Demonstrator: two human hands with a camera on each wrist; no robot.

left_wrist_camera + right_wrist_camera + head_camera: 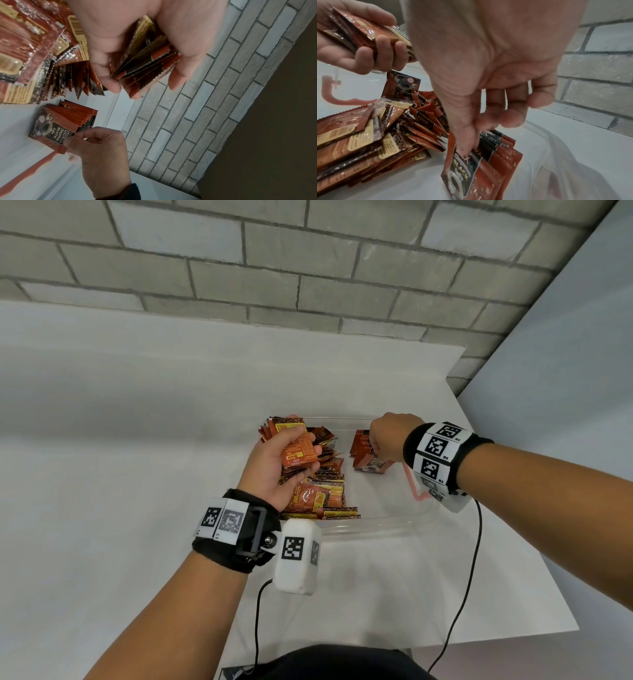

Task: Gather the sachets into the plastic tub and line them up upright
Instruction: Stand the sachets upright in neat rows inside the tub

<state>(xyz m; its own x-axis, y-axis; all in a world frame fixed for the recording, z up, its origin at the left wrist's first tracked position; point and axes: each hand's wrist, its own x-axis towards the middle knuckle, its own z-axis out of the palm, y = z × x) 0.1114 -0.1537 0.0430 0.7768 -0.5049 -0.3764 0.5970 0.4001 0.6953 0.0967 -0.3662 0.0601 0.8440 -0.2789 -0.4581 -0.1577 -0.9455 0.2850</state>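
Observation:
A clear plastic tub (370, 525) sits on the white table. My left hand (277, 463) hovers over the tub's left side and grips a stack of red-brown coffee sachets (296, 446), fanned between thumb and fingers (144, 65). Under it lies a loose pile of sachets (318, 494) in the tub's left half (368, 135). At the tub's far right stands an upright row of sachets (363, 450). My right hand (387, 440) reaches down into it, and its thumb and fingers pinch the top of the front sachet (464, 169), also seen from the left wrist (51, 129).
A pinkish-red clip (416, 487) is on the tub's right rim. The table's right edge (513, 508) runs close to the tub, with a grey panel beyond. A brick wall (274, 268) stands behind the table. Wrist-camera cables (469, 577) hang toward my body.

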